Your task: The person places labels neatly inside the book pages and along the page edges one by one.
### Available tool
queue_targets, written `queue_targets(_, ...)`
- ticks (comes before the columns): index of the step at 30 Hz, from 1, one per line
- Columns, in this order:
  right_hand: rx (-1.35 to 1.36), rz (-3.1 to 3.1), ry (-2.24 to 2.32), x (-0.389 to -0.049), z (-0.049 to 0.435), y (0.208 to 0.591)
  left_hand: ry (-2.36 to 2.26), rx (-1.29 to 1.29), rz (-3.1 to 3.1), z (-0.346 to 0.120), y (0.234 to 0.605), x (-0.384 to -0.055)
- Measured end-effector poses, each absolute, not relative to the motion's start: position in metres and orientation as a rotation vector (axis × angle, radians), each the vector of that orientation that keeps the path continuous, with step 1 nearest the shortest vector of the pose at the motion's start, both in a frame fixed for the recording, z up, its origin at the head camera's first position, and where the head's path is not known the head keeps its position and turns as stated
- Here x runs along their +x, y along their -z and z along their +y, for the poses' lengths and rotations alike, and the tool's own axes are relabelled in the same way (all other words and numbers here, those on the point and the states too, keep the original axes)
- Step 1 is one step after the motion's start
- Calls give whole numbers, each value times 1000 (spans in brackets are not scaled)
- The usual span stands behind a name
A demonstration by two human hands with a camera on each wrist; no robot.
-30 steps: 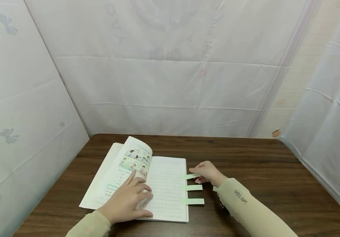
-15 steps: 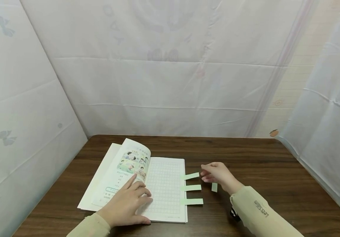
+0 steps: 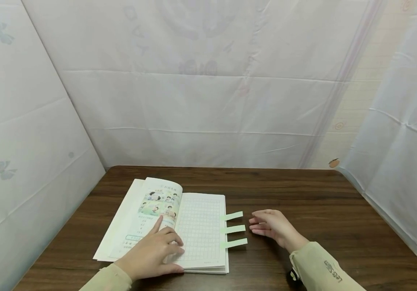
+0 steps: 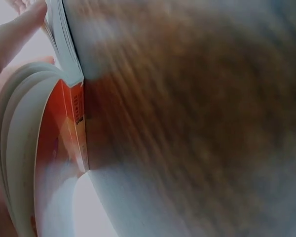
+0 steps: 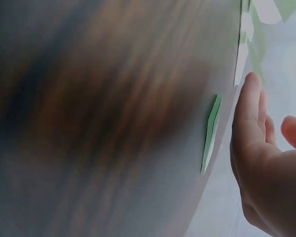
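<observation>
An open book lies on the table, a gridded page on its right side and a picture page curving up on its left. My left hand rests across the gutter, fingers spread over both pages. In the left wrist view the book's orange spine shows beside the thumb. Three pale green sticky strips jut from the right page edge. Just right of them my right hand hovers with loosely bent fingers, holding nothing. A small green sticky-note pad lies near it in the right wrist view, hidden in the head view.
The dark wood-grain table extends behind and to the right of the book. White patterned cloth hangs at the back and both sides. A black-and-white band shows at my right wrist.
My right hand has let go of the top green strip and drawn back to the right. The left picture page has settled lower. My left hand stays on the book.
</observation>
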State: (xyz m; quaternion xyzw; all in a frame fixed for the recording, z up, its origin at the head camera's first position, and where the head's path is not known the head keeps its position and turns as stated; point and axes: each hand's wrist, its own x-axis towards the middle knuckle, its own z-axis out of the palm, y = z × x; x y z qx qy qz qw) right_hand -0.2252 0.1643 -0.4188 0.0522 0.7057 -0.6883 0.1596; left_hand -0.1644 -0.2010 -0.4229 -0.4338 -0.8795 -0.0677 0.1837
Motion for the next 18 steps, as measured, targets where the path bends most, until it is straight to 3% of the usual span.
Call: queue_targets(18, 2, 1900, 1891, -221, 154, 423, 135, -1200, -2408, -197, 418, -156)
